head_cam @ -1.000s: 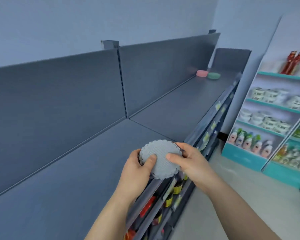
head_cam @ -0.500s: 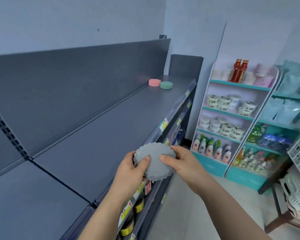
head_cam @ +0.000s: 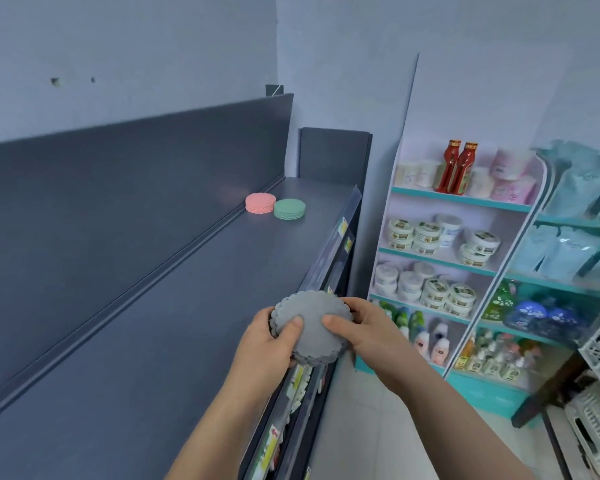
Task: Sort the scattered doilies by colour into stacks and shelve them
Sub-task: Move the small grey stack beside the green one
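Over the last second I have walked along the dark shelf (head_cam: 187, 289), and the pink stack (head_cam: 260, 202) and green stack (head_cam: 289, 209), touching side by side, now sit larger at upper centre of the frame. I judge the grey pile goes down beside them next. The grey doily stack (head_cam: 314, 323) stays at lower centre, over the shelf's front edge, with my left hand (head_cam: 267, 344) and right hand (head_cam: 364, 332) clamped on its rim, thumbs on top. It is round, so it has no long axis; its flat face tilts up towards me.
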### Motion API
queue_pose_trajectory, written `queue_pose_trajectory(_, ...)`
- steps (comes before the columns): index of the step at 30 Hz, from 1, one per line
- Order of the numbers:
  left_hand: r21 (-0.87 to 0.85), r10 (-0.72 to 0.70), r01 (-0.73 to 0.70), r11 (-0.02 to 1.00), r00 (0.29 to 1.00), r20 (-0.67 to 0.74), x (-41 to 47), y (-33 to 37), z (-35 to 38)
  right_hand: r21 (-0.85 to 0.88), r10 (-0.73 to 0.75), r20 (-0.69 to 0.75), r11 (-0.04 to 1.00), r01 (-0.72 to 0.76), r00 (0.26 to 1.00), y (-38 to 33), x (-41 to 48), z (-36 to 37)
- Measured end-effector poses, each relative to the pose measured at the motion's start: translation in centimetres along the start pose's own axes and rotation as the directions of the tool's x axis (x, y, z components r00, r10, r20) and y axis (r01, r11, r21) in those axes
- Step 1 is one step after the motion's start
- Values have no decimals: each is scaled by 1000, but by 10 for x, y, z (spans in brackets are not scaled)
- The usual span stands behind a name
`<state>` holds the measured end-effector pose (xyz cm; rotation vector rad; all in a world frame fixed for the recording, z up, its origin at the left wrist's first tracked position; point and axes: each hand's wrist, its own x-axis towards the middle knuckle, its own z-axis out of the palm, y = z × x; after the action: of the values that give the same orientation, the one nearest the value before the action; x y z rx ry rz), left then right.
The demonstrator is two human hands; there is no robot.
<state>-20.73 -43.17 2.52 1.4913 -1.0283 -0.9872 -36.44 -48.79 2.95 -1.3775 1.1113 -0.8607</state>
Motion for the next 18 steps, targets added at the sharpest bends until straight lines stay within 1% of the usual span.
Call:
queue_pose_trajectory(3, 22, 1, -1, 1000, 1000, 19, 49, 8, 16, -6, 13, -26, 1000, -13, 1000, -5, 44, -17)
queue_pose_trajectory(8, 33, -11, 10, 999, 999, 42, 116, 10, 44, -16, 29, -18, 999, -29, 999, -4, 113, -43)
queue_pose_trajectory(11, 31, -21, 22, 999, 1000, -14, 155, 12, 63, -29, 26, 18, 999, -25, 1000, -1, 159, -59)
queue_pose_trajectory(13, -2, -32, 32, 999, 998, -51, 180, 14, 76, -38, 20, 51, 999, -18, 999, 1, 190, -71)
queue_pose_trajectory(18, -57, -64, 57, 997, 990, -128, 242, 16, 112, -53, -31, 171, 998, 41, 985, 0, 266, -106)
